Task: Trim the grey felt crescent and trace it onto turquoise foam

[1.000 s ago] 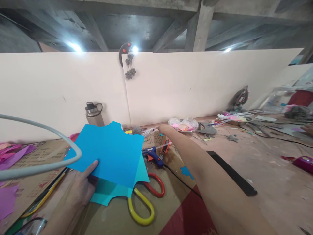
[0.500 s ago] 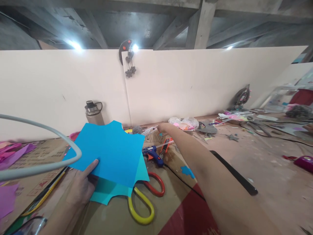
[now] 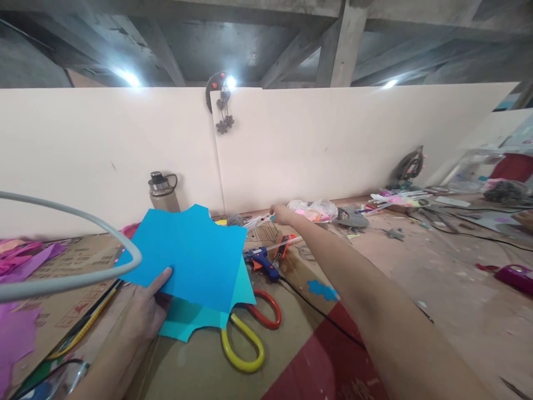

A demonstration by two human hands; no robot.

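My left hand (image 3: 145,308) grips a blue sheet (image 3: 195,255) with scalloped cut edges, its thumb lying on top. A lighter teal sheet (image 3: 189,322) shows beneath and sticks out below and to the right. My right hand (image 3: 283,214) reaches far forward to the back of the table, beside thin clear sticks (image 3: 258,222). Its fingers are curled and a small teal bit shows by them; what they hold is hidden. Between the hands lie a blue glue gun (image 3: 264,264), an orange-and-black cutter (image 3: 282,250) and scissors with one yellow handle (image 3: 245,366) and one red handle (image 3: 277,314).
A bottle (image 3: 164,194) stands against the white partition (image 3: 325,128). A grey tube (image 3: 70,286) arcs in from the left above purple scraps (image 3: 19,339). A blue cutout (image 3: 321,290) lies near the glue gun's cord (image 3: 328,316). A plastic bag (image 3: 314,211) lies right of my right hand.
The view has shifted slightly. My right forearm now covers most of a black strip that showed before. My left hand keeps hold of the sheets, and my right hand stays at the back.
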